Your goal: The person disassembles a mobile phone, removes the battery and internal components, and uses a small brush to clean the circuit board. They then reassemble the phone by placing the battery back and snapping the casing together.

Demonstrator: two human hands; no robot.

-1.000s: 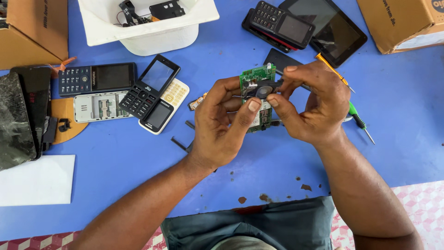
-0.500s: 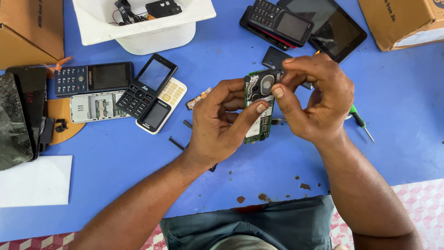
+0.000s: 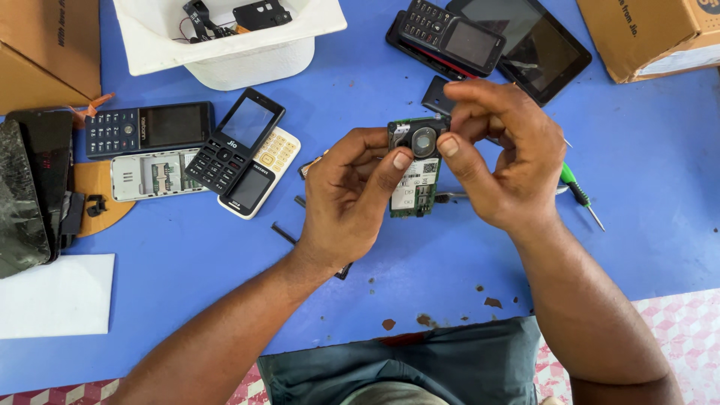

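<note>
Centrally, above the blue table (image 3: 637,225), a green phone circuit board (image 3: 415,169) is held up between both hands, well clear of the surface. Its long axis runs roughly from the far edge toward the near edge, with the round grey part at its far end and the white label lower down. The left hand (image 3: 352,199) is closed on the board from the left, its thumb pressed on the face just beside the round part. The right hand (image 3: 502,161) grips from the right, thumb on the face and fingers curled over the far end, so both thumbs meet at the same spot and neither hand is clearly nearer.

A green-handled screwdriver (image 3: 576,187) lies just right of the right hand. Left of the left hand, a black keypad phone (image 3: 234,142) rests partly on a white keypad phone (image 3: 262,176), beside an opened phone shell (image 3: 150,174) and a dark blue keypad phone (image 3: 146,127). At the far edge stand a white tub (image 3: 225,45) holding small black parts, another black keypad phone (image 3: 450,34) and a dark tablet (image 3: 536,45). Cardboard boxes (image 3: 645,37) occupy the far corners.
</note>
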